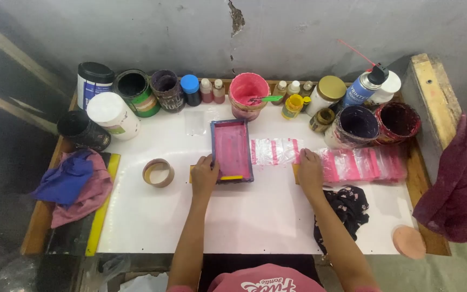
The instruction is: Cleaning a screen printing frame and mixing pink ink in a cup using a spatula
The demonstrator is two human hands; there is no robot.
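A small blue-framed printing screen (pixel 232 150) smeared with pink ink lies on the white table (pixel 244 216). My left hand (pixel 205 176) grips its near left corner, beside a yellow squeegee strip at the frame's front edge. Right of the screen lies a clear plastic bag with pink stripes (pixel 274 151). My right hand (pixel 308 168) presses flat on the table at that bag's right end. Further right lies a stack of pink-printed plastic bags (pixel 364 164).
Ink tubs, jars and small bottles line the back edge, with a pink ink tub (pixel 247 95) behind the screen and a spray can (pixel 367 86). A tape roll (pixel 158 173) sits left, rags (pixel 74 184) at far left, a dark floral cloth (pixel 346 208) near my right forearm.
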